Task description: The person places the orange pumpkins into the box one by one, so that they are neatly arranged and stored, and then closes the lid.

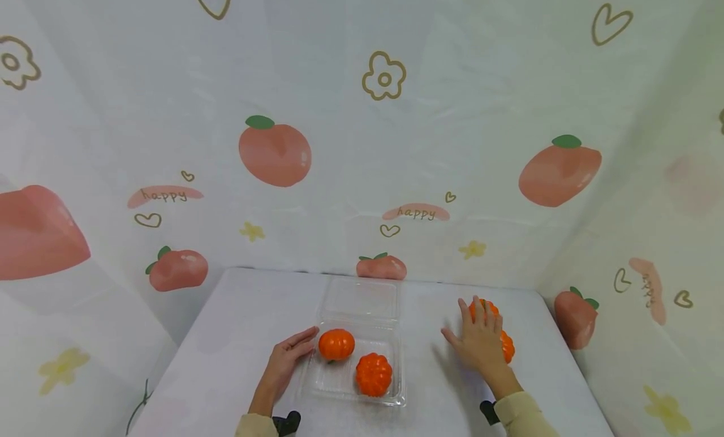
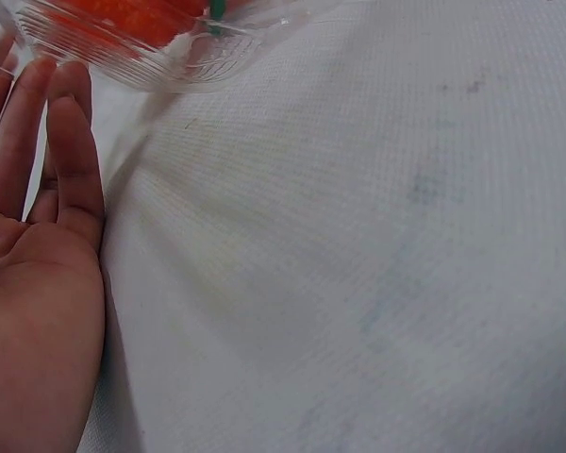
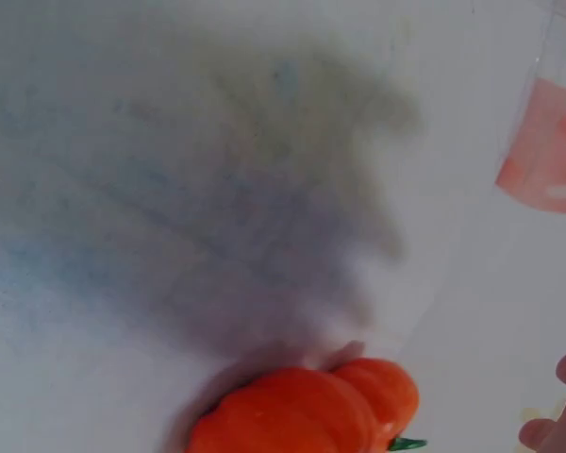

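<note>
A clear plastic clamshell box (image 1: 339, 387) lies with its lid (image 1: 362, 298) folded back on the table. Inside its base are two small orange pumpkins, one at the left (image 1: 336, 344) and another at the front right (image 1: 374, 375). My left hand (image 1: 285, 361) has its fingers extended against the box's left wall; the left wrist view shows fingertips (image 2: 68, 142) at the ridged plastic. Over to the right, my right hand (image 1: 477, 342) is spread above two more pumpkins, one farther back (image 1: 485, 308) and one nearer (image 1: 507, 347), both partly covered by it in the head view.
A white cloth covers the table (image 1: 237, 336). Printed curtains (image 1: 339, 173) rise behind it and at both sides. In the right wrist view, the box lid's clear edge (image 3: 547, 57) shows at the upper right.
</note>
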Motion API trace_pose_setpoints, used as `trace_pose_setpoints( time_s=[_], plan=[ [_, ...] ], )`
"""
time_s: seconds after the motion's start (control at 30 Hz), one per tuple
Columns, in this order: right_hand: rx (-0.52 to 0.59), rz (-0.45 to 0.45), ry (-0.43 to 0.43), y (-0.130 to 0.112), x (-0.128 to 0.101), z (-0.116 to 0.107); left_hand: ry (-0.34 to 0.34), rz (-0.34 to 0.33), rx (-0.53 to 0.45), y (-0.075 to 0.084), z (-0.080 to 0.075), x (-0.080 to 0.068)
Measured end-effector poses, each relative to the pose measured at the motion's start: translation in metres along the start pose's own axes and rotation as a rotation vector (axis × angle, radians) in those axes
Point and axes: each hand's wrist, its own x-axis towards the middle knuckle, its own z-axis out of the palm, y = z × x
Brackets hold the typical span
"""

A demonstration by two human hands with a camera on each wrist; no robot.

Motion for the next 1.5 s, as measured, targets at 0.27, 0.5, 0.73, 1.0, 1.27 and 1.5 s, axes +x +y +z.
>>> trace_pose_setpoints(
  time_s=[0.27, 0.5, 0.73, 1.0, 1.27, 1.5],
  plan=[
    [0.033, 0.050, 0.022, 0.017, -0.007, -0.005, 0.004, -0.004, 0.013, 0.001, 0.002, 0.000],
    [0.034, 0.125, -0.029, 0.032, -0.014, -0.010, 0.019, -0.018, 0.028, 0.004, 0.004, -0.003],
    [0.033, 0.180, -0.104, 0.048, -0.019, -0.009, 0.025, -0.020, 0.024, 0.004, 0.003, -0.004],
    [0.084, 0.219, -0.156, 0.062, -0.026, -0.004, 0.021, -0.022, -0.002, 0.002, 0.001, -0.001],
    [0.092, 0.313, -0.238, 0.071, -0.026, 0.002, 0.019, -0.012, -0.005, 0.003, 0.001, -0.001],
    [0.082, 0.327, -0.261, 0.075, -0.028, 0.005, 0.022, -0.010, -0.017, 0.003, 0.003, -0.001]
  ],
)
